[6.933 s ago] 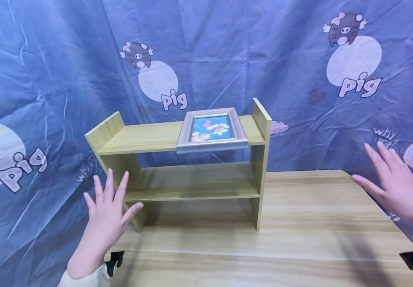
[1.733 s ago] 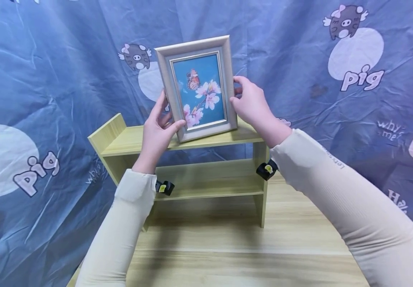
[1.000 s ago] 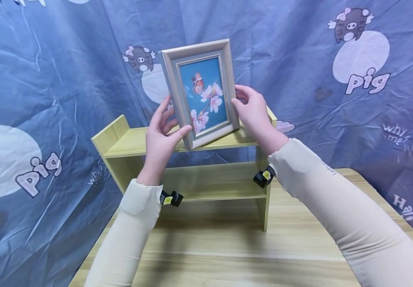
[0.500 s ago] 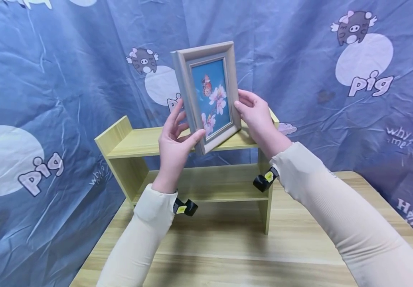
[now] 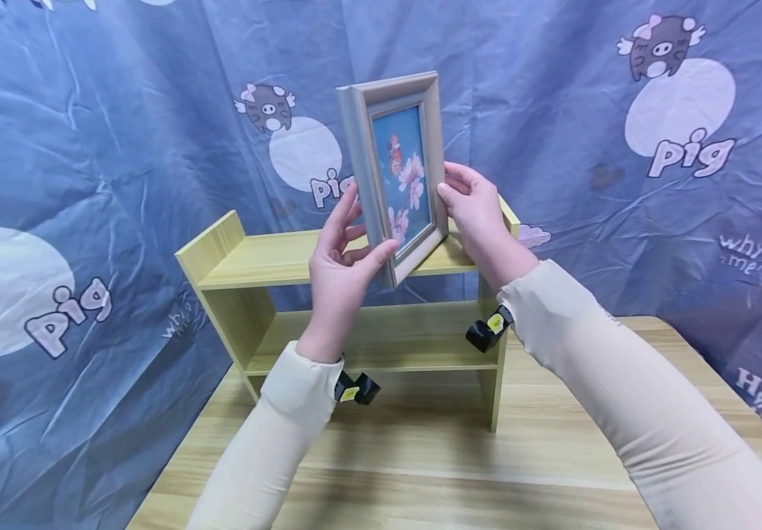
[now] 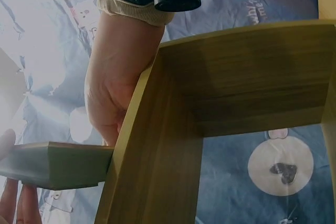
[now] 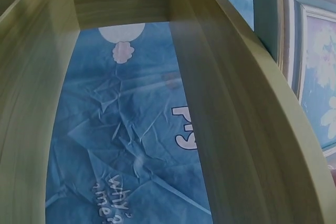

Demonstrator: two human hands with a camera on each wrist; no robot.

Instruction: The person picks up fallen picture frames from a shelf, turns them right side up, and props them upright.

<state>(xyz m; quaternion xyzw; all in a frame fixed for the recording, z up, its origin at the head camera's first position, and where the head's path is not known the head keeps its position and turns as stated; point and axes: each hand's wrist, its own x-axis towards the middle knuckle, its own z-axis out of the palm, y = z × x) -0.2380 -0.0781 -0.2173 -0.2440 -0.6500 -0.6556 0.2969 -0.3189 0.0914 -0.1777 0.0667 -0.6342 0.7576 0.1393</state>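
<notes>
A picture frame (image 5: 435,158) with a pale border, showing a butterfly and pink blossoms, stands upright and angled at the top board of a small wooden shelf (image 5: 268,258). My left hand (image 5: 339,283) holds its left side near the lower corner, thumb in front and fingers behind. With thumb and fingers, my right hand (image 5: 480,213) pinches the right edge. In the left wrist view the frame's side (image 6: 73,166) appears against the board's edge; whether the shelf bears its weight I cannot tell. The right wrist view catches part of the frame (image 7: 294,51) at the right.
The shelf's middle board (image 5: 387,338) lies below the hands, and its left end panel (image 5: 211,239) rises above the top board. It stands on a wooden table (image 5: 566,412). A blue cloth (image 5: 553,147) printed with pigs hangs behind and to the left.
The frame lay flat on the top board at first, with both hands apart from it. Now both hold it upright. Over the last second its left side has swung rightward with my left hand.
</notes>
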